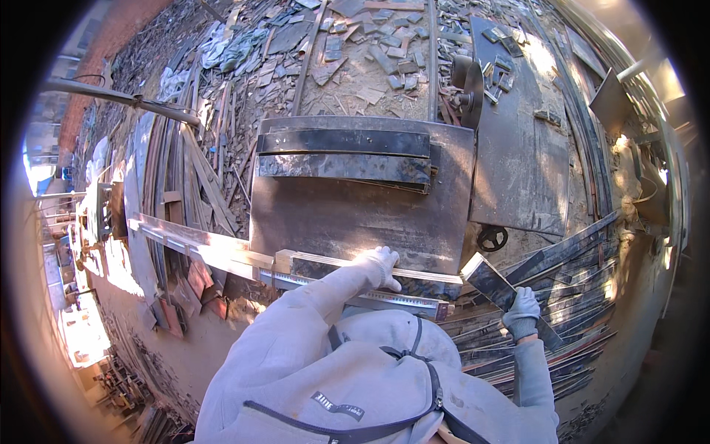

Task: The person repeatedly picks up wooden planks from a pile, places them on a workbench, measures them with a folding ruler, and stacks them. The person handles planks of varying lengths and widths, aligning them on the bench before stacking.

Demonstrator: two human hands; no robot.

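Note:
My left hand [379, 268], in a pale work glove, straddles a plywood strip [325, 261] at the near edge of the saw table, fingers on the far side and thumb on the near side. Just nearer to me runs a metal rail with a measuring scale [403, 299]. My right hand [522, 309], also gloved, is closed on a dark-faced board [488, 281] whose pale cut end tilts up toward the table's near right corner. Its fingers wrap the board's edge, and its lower part passes over a pile of strips.
Dark planks [344, 155] lie stacked on the brown table top [355, 222]. A larger dark panel [521, 163] and a black handwheel [492, 238] are to the right. Several strips [569, 296] are piled near right. Wood scraps [384, 55] cover the ground beyond; a metal pole [122, 98] juts in from the left.

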